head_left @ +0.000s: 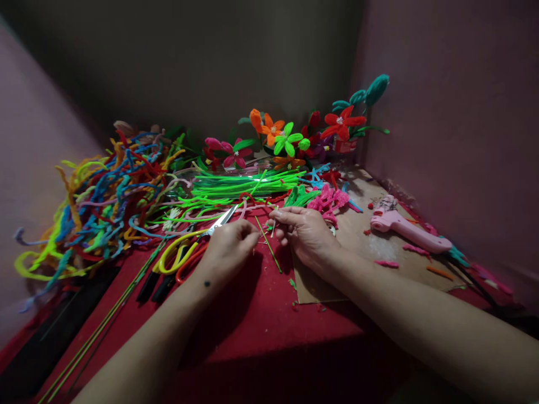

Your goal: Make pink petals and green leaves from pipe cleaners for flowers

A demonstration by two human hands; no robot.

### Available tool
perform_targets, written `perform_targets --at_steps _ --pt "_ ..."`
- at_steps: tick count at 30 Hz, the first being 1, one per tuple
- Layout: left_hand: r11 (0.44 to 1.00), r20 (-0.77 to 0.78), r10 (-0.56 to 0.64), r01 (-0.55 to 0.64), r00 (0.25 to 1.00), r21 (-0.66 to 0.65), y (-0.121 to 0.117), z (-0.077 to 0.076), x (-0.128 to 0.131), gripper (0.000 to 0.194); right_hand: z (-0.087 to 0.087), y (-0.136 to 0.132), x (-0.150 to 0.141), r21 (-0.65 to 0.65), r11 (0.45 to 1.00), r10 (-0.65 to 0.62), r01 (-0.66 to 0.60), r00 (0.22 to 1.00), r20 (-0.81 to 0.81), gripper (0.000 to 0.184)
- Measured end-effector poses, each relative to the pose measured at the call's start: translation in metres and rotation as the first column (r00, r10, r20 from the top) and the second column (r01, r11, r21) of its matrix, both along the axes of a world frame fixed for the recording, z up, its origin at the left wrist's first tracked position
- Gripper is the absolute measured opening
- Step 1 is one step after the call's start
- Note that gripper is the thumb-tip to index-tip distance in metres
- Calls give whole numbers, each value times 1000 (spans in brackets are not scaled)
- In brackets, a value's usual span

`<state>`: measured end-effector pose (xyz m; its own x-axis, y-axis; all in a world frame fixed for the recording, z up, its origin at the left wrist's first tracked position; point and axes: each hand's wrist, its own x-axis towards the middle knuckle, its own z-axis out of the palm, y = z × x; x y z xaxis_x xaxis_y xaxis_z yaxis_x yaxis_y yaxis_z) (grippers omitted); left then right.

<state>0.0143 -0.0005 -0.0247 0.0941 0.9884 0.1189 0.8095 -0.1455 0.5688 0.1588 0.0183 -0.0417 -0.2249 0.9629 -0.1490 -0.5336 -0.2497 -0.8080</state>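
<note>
My left hand [231, 246] is closed, thumb and fingers pressed together; what they pinch, if anything, is too small to name. Opposite it, my right hand [307, 233] pinches a thin pale strand [273, 229] between thumb and forefinger. A thin green stem [268, 246] lies on the red cloth [269, 320] between the two hands. Just beyond my left wrist lie yellow-handled scissors [179, 255], blades pointing away. Past my right hand are green pipe-cleaner leaves [301, 196] and pink pipe-cleaner petals [328, 201].
A tangled heap of coloured pipe cleaners [113, 196] fills the left side. Green pipe cleaners [248, 184] lie in a bundle at centre. Finished pipe-cleaner flowers [288, 139] stand behind. A pink glue gun [408, 229] rests on cardboard [357, 247] at the right, near the wall.
</note>
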Motion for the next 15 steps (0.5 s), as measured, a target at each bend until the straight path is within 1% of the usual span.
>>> perform_targets --at_steps 2,3,5,10,15 --pt "995 200 82 -90 976 34 -3 9 1 17 0 -1 -1 1 1000 13 -13 1000 14 8" --pt "993 269 102 -114 958 30 -5 12 2 17 0 -2 -1 2 1000 17 -17 1000 23 8" --pt "993 341 111 -116 934 -5 -8 16 6 17 -2 -2 -2 7 1000 23 -24 999 31 10" --pt "994 386 97 -73 917 -77 -10 14 13 19 -7 -1 -3 28 999 35 -36 998 44 16" --pt "992 386 93 -54 918 -110 -9 11 12 18 -9 -2 -5 40 998 46 -48 998 34 14"
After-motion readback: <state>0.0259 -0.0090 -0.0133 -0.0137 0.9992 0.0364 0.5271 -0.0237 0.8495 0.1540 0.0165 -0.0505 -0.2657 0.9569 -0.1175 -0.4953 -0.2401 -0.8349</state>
